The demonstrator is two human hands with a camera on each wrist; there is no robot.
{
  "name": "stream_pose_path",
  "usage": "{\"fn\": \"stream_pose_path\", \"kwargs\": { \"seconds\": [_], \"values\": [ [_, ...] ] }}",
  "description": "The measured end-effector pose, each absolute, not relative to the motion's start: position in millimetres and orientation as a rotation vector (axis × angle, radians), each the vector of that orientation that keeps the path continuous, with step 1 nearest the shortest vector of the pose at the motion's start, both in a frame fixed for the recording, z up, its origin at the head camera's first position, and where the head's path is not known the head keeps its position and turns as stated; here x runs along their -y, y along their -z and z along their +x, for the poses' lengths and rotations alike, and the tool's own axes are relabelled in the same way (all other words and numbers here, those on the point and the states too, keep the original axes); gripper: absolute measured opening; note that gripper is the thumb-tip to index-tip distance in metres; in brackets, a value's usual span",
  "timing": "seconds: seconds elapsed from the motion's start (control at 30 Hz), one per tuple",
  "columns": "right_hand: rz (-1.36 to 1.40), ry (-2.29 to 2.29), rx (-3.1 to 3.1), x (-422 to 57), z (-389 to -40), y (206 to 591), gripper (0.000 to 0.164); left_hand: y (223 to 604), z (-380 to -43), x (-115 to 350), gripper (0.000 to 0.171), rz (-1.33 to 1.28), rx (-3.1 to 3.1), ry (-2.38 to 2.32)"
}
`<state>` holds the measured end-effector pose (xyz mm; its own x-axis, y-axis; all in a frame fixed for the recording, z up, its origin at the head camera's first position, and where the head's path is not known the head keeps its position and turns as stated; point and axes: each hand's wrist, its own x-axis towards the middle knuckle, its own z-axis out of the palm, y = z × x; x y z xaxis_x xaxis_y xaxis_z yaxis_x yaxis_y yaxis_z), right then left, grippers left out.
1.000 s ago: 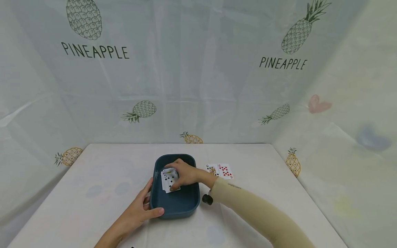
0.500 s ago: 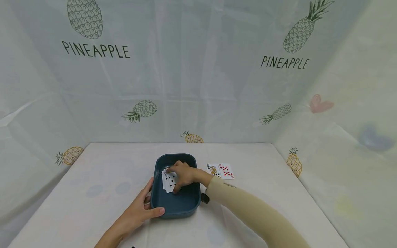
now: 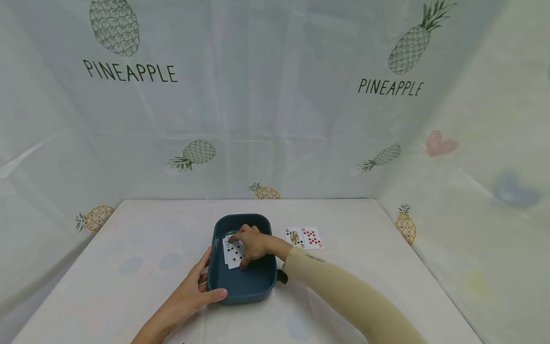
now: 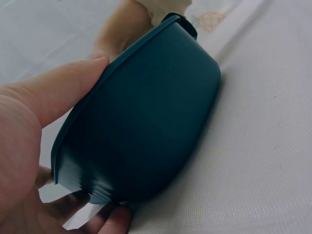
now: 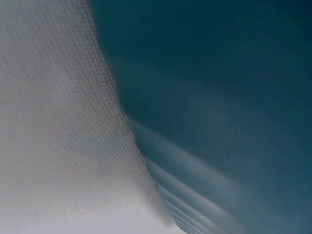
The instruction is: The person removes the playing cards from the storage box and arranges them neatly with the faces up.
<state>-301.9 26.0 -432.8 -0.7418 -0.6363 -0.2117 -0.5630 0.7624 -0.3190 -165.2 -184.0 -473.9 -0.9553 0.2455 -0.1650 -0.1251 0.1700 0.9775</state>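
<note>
A dark blue plastic bin point(image 3: 245, 286) with rounded corners stands on the table. My left hand point(image 3: 185, 298) grips its near left corner; in the left wrist view the thumb point(image 4: 63, 87) lies at the rim and the fingers curl against the outer wall. Inside the bin lie playing cards point(image 3: 233, 257), a black five face up on top. Reaching over the right rim, my right hand point(image 3: 254, 244) pinches at the cards, thumb at the lower edge and forefinger near the upper end. It hides part of them. Only the bin's outer wall point(image 5: 219, 87) and the cloth fill the right wrist view.
Two face-up playing cards, a queen point(image 3: 294, 236) and a ten of hearts point(image 3: 312, 238), lie side by side right of the bin. A white cloth covers the table point(image 3: 352, 267). Pineapple-printed curtains point(image 3: 275, 95) enclose the back and sides.
The right forefinger has drawn back from the bin's far end onto the upper part of the cards, and more of the black five shows. The left hand and bin stay in place.
</note>
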Motion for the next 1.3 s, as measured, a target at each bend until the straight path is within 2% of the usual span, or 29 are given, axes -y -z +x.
{"fn": "stream_pose_path", "kwargs": {
  "seconds": [1.3],
  "values": [
    [-0.790,0.422,-2.617,-23.5,-311.7,434.4,0.079,474.6,-165.0,183.5,0.115,0.120,-2.173,-1.855]
  ]
}}
